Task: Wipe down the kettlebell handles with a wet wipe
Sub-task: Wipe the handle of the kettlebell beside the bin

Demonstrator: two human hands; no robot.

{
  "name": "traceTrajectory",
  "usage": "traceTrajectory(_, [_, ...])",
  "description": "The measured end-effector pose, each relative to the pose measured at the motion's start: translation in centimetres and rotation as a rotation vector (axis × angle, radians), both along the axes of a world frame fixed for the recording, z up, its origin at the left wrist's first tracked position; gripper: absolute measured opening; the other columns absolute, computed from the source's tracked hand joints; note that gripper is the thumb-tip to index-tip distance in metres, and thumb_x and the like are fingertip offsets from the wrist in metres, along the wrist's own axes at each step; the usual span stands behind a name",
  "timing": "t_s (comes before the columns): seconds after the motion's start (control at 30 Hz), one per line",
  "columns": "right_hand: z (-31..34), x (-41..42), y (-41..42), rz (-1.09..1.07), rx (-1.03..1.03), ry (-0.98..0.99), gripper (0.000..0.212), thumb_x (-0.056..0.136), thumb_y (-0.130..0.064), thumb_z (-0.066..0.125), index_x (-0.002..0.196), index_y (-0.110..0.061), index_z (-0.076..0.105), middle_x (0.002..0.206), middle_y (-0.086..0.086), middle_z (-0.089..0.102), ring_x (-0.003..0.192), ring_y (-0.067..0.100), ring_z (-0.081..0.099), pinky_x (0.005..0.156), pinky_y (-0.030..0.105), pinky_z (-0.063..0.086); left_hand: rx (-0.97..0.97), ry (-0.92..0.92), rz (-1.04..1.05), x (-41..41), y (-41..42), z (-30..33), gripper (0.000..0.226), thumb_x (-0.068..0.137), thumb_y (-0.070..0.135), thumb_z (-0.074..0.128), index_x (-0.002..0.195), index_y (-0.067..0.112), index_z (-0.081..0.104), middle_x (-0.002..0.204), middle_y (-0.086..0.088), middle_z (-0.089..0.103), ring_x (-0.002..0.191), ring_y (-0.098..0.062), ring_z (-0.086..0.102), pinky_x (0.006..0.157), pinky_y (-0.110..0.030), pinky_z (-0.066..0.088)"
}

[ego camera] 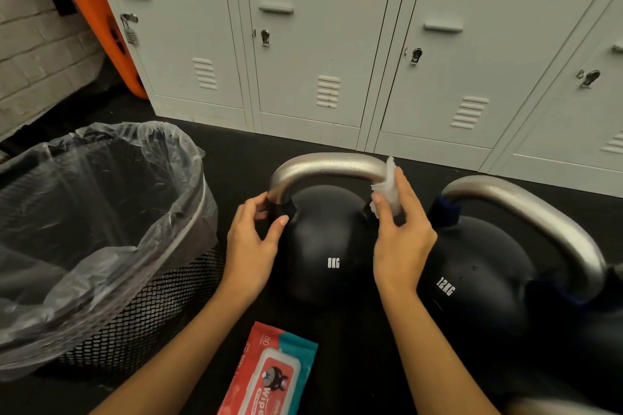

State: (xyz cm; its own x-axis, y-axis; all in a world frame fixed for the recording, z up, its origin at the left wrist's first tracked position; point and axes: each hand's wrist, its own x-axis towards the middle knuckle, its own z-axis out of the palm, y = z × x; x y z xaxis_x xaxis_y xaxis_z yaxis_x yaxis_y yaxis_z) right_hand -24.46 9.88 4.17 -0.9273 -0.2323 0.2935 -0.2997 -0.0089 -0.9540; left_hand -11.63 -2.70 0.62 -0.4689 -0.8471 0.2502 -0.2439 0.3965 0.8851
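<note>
A black 8KG kettlebell (323, 246) stands on the dark floor in the middle, its silver handle (328, 165) arching over it. My left hand (251, 239) grips the handle's left foot where it meets the ball. My right hand (401, 229) holds a white wet wipe (387, 189) wrapped round the handle's right leg. A black 12KG kettlebell (472, 283) with its own silver handle (526, 209) sits just to the right, touching nothing I hold.
A black mesh bin (141, 307) lined with a clear bag stands at the left. A red pack of wet wipes (269, 377) lies on the floor in front. Grey lockers (303, 44) line the back; an orange board (91, 10) leans at the far left.
</note>
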Motion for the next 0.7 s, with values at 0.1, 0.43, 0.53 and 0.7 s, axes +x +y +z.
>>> traceTrajectory(0.1, [0.2,-0.1,0.1,-0.035,0.014,-0.037,0.049,0.089,-0.011,0.068,0.135,-0.023,0.056,0.13,-0.005,0.062,0.116,0.014,0.061,0.101,0.019,0.044,0.003,-0.004,0.002,0.0,0.1,0.0,0.039,0.088,0.019,0.065,0.125,0.025,0.052,0.117,0.009,0.054,0.1,0.008,0.05,0.078,-0.004,0.034])
traceTrajectory(0.43, [-0.9,0.1,-0.5,-0.093,-0.047,-0.167,0.048,0.084,-0.012,0.074,0.13,-0.015,0.061,0.117,-0.001,0.069,0.108,0.007,0.065,0.091,0.011,0.049,0.013,-0.003,-0.007,0.0,0.1,0.2,0.04,0.088,0.02,0.064,0.126,0.024,0.052,0.12,0.007,0.054,0.103,0.004,0.051,0.078,-0.005,0.035])
traceTrajectory(0.53, [-0.8,0.1,-0.3,-0.094,-0.021,-0.171,0.044,0.083,-0.013,0.075,0.126,-0.016,0.063,0.112,-0.005,0.069,0.102,0.003,0.065,0.085,0.008,0.05,0.004,0.001,-0.006,0.1,0.1,0.1,0.04,0.088,0.02,0.065,0.126,0.023,0.052,0.119,0.007,0.055,0.103,0.005,0.051,0.078,0.001,0.035])
traceTrajectory(0.7, [-0.7,1.0,0.8,-0.147,-0.035,-0.312,0.03,0.085,-0.016,0.074,0.112,-0.027,0.068,0.091,-0.015,0.069,0.083,-0.007,0.066,0.079,0.013,0.054,0.004,0.0,-0.001,0.1,0.0,0.1,0.041,0.088,0.02,0.065,0.126,0.024,0.052,0.119,0.008,0.054,0.103,0.005,0.051,0.078,0.003,0.034])
